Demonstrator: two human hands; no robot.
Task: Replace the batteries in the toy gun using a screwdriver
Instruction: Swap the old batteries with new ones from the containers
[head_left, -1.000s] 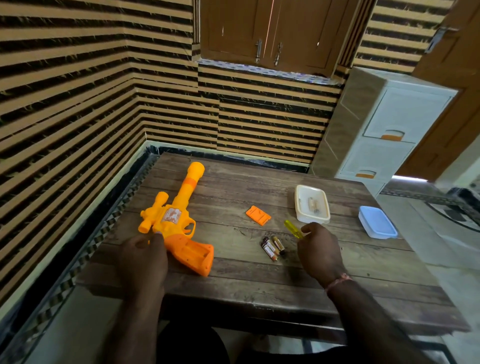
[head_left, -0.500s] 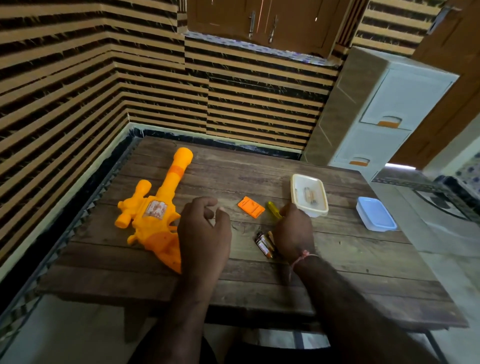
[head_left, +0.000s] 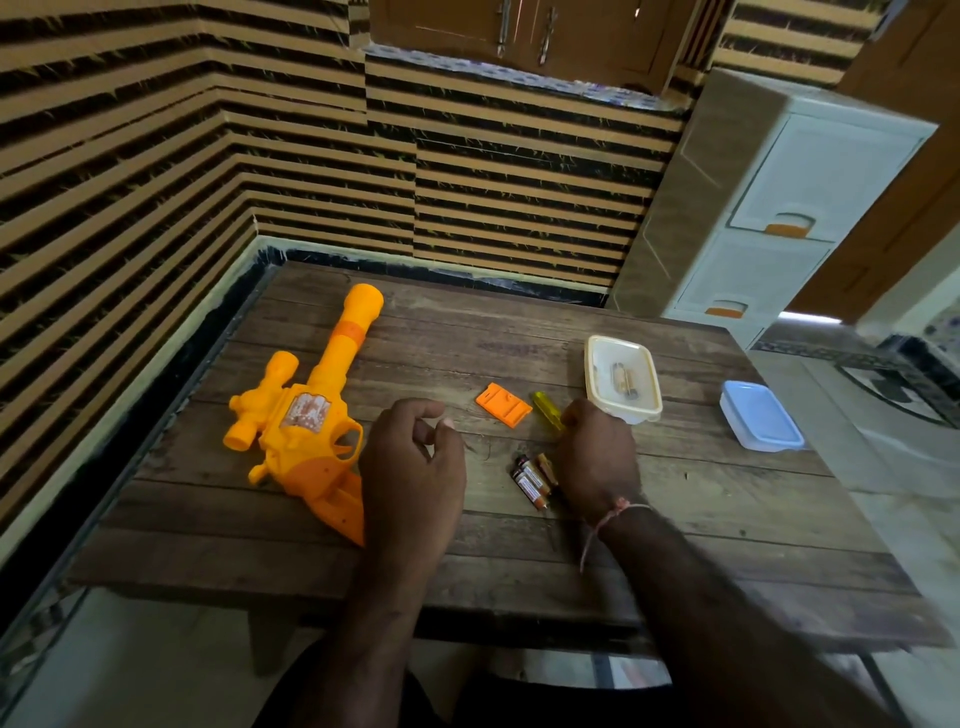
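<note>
Left hand: the left hand (head_left: 413, 467) hovered over the wooden plank table (head_left: 675, 545) near its front edge, back up, fingers loosely curled with thumb and forefinger close together; whether they pinched anything could not be told.
Right hand: the right hand (head_left: 597, 457) was curled round the yellow translucent screwdriver (head_left: 546, 409), whose handle stuck out toward the far edge.
Toy gun: the orange plastic toy gun (head_left: 306, 421) lay flat near the left edge, barrel toward the far edge, grip partly hidden by the left hand.
Cover: a small orange plastic cover plate (head_left: 503, 404) lay between the hands.
Batteries: brown cylindrical batteries (head_left: 532, 480) lay just beside the right wrist.
Containers: an open cream plastic box (head_left: 595, 384) stood beyond the right hand; a pale blue lid (head_left: 761, 423) lay near the right edge.
</note>
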